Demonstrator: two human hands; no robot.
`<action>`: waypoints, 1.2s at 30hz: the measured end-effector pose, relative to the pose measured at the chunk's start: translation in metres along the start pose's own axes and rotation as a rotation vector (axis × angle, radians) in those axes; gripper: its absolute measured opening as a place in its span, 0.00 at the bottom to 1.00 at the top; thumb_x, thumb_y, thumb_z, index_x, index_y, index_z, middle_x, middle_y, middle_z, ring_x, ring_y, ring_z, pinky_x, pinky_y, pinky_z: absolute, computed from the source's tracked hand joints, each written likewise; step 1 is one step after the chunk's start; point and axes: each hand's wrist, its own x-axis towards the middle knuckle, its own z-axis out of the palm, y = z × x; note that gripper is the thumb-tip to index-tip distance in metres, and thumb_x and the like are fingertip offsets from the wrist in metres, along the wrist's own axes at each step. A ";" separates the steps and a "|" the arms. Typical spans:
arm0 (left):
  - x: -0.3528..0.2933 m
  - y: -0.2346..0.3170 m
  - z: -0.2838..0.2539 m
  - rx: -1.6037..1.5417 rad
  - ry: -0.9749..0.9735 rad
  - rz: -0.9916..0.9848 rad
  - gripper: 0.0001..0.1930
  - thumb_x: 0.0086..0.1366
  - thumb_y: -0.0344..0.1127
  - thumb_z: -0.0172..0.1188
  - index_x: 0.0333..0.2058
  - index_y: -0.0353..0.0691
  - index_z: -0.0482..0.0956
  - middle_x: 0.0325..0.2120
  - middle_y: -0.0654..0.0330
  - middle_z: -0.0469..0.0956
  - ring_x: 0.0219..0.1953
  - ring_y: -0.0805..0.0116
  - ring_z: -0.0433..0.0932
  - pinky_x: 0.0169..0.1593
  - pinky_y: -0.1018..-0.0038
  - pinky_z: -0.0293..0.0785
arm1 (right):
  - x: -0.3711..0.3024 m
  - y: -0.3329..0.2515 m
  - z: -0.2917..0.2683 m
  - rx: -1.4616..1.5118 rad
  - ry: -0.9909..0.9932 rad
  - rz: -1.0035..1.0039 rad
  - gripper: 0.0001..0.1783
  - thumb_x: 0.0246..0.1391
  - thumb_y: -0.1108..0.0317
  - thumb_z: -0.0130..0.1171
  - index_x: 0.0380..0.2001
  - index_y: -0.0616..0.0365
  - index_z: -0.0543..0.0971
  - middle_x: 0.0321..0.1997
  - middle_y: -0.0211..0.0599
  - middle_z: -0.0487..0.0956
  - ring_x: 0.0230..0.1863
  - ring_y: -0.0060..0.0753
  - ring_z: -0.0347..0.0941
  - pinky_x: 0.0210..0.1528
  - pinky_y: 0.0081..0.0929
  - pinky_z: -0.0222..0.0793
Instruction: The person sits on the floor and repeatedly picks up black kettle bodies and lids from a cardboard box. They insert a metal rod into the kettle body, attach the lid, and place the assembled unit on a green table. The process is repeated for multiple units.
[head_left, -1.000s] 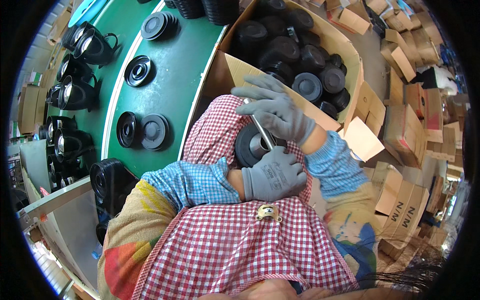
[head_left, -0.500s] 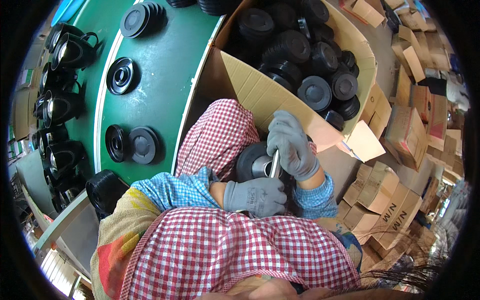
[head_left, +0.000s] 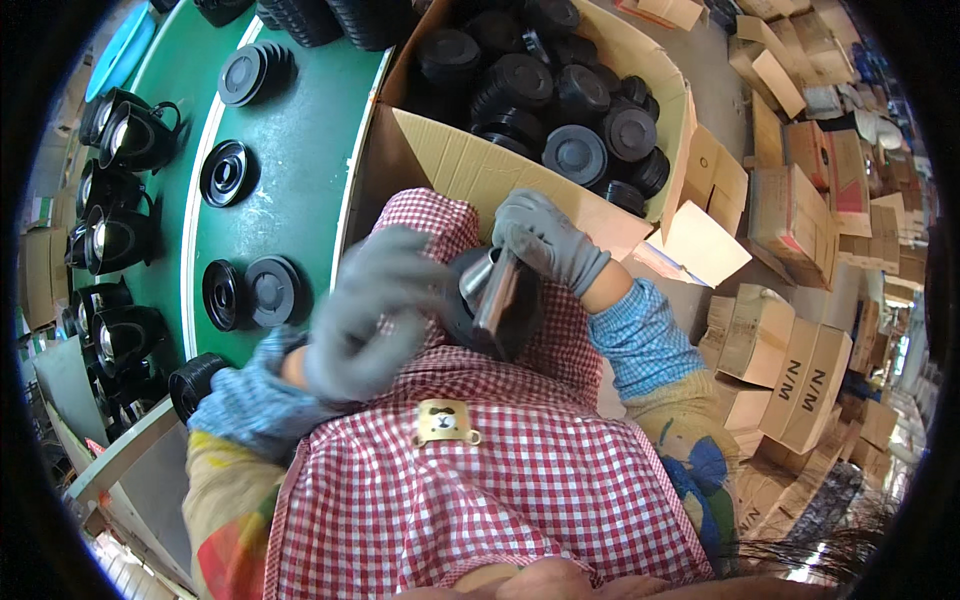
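My right hand [head_left: 552,240], in a grey glove, is closed around the upper end of a shiny metal bar [head_left: 495,297]. The bar slants over a black round part [head_left: 517,335] on my lap. A short metal tube [head_left: 474,279] shows beside the bar, at the middle of the black part. To the left, my gloved left hand [head_left: 372,315] is lifted above the lap, away from the bar. Motion smears its fingers, and I see nothing in it. The bar's gripped end is hidden by the right glove.
An open carton [head_left: 460,150] full of black round lids stands ahead. On the green table [head_left: 290,190] at left lie several black lids [head_left: 275,291], with black-handled pots [head_left: 135,135] along its far-left side. Brown cardboard boxes [head_left: 795,385] are stacked at right.
My left hand has come off the bar and moved left and up. My right hand keeps its hold, slightly farther left, and the bar now slants more. The whole view has shifted.
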 end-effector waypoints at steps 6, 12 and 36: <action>-0.015 0.025 0.002 -0.353 0.071 -0.829 0.21 0.72 0.34 0.54 0.60 0.28 0.69 0.49 0.54 0.75 0.50 0.68 0.75 0.57 0.70 0.71 | 0.019 -0.025 -0.003 0.051 0.170 0.102 0.32 0.57 0.33 0.56 0.21 0.51 0.82 0.30 0.41 0.80 0.42 0.49 0.73 0.47 0.44 0.67; -0.094 -0.008 0.027 -0.022 0.001 -0.673 0.37 0.66 0.41 0.66 0.68 0.36 0.59 0.68 0.44 0.59 0.70 0.56 0.61 0.70 0.61 0.59 | -0.024 -0.056 -0.026 0.233 0.231 0.758 0.37 0.63 0.32 0.50 0.29 0.60 0.83 0.29 0.44 0.82 0.27 0.43 0.77 0.33 0.40 0.73; -0.019 -0.082 0.037 -0.232 -0.388 -0.490 0.42 0.60 0.48 0.72 0.66 0.33 0.64 0.69 0.44 0.59 0.72 0.50 0.57 0.74 0.60 0.52 | -0.082 -0.054 0.012 0.792 0.790 0.881 0.14 0.64 0.58 0.60 0.39 0.60 0.78 0.29 0.32 0.79 0.26 0.24 0.71 0.31 0.28 0.69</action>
